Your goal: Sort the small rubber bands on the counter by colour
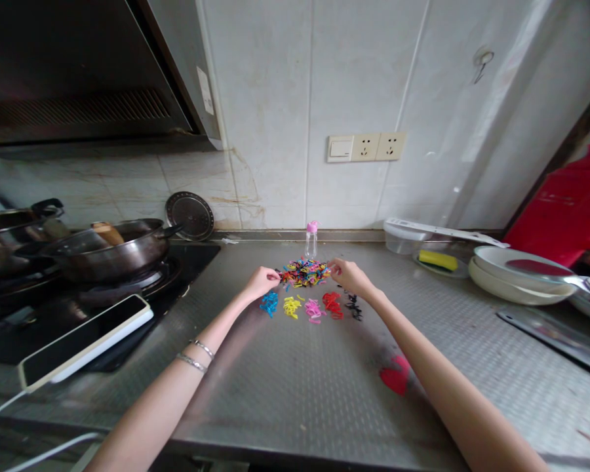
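Note:
A mixed heap of small colourful rubber bands (305,272) lies on the metal counter. My left hand (264,280) is at its left edge, fingertips pinched together. At the right edge, my right hand (347,275) also has its fingers drawn together. Whatever either pinch holds is too small to make out. In front of the heap, single-colour piles form a row: blue bands (269,304), yellow bands (292,307), pink bands (314,310), red bands (332,305) and black bands (354,307). Behind the heap stands a clear bottle (311,244) with a pink cap.
On the left, a pan (113,249) sits on the stove, with a phone (86,341) and its cable nearer. To the right are a plastic tub (404,239), a yellow sponge (437,260), stacked bowls (516,288) and a knife (555,337). A red heart shape (394,375) marks the counter.

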`<action>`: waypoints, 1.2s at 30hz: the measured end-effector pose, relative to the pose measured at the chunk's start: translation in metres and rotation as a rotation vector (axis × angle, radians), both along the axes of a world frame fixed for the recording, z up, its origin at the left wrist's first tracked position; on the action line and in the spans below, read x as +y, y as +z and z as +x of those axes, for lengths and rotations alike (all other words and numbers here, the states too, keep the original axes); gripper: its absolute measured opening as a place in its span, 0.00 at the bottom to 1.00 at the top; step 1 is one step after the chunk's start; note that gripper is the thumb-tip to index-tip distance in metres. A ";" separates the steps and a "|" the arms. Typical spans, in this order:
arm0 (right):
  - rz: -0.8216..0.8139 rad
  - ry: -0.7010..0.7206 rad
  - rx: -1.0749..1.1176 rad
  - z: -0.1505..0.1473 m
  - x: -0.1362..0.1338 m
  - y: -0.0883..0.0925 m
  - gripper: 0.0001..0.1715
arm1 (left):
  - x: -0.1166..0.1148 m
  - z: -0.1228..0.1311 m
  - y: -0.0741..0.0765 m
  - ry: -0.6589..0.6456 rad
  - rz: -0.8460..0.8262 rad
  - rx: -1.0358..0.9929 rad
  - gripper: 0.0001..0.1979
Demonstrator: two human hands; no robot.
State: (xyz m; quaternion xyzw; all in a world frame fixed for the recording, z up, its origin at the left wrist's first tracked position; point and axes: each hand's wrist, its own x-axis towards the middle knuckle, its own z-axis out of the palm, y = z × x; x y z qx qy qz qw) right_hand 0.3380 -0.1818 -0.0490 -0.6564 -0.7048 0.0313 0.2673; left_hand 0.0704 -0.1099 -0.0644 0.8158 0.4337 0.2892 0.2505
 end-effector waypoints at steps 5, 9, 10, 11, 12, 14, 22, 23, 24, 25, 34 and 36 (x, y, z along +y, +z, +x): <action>0.026 0.145 0.012 -0.042 -0.013 0.011 0.18 | -0.004 0.003 0.001 -0.024 0.041 0.088 0.11; 0.012 0.237 -0.026 -0.074 -0.025 0.014 0.17 | -0.008 0.005 0.003 -0.056 0.054 0.160 0.12; 0.013 0.262 -0.032 -0.080 -0.028 0.013 0.18 | -0.008 0.005 0.003 -0.056 0.061 0.174 0.13; 0.013 0.291 -0.037 -0.084 -0.030 0.012 0.18 | -0.008 0.005 0.002 -0.052 0.072 0.187 0.13; 0.011 0.319 -0.042 -0.087 -0.032 0.011 0.19 | -0.009 0.005 0.002 -0.043 0.083 0.200 0.13; -0.002 0.365 -0.046 -0.091 -0.034 0.010 0.20 | -0.009 0.006 0.001 -0.020 0.105 0.223 0.12; 0.042 0.242 0.017 -0.064 -0.021 0.011 0.17 | -0.012 0.008 0.000 -0.013 0.121 0.233 0.10; 0.048 0.216 0.025 -0.057 -0.019 0.011 0.17 | -0.012 0.008 0.001 -0.003 0.115 0.238 0.10; 0.051 0.192 0.034 -0.051 -0.017 0.011 0.17 | -0.012 0.008 0.001 0.007 0.109 0.243 0.10; 0.049 0.169 0.041 -0.044 -0.015 0.010 0.17 | -0.012 0.007 0.001 0.016 0.106 0.246 0.10; -0.020 0.031 0.000 -0.009 -0.007 -0.001 0.16 | -0.027 0.020 0.014 -0.049 0.206 0.154 0.10; -0.036 0.018 -0.016 -0.006 -0.006 -0.004 0.16 | -0.039 0.029 0.016 -0.114 0.218 0.136 0.10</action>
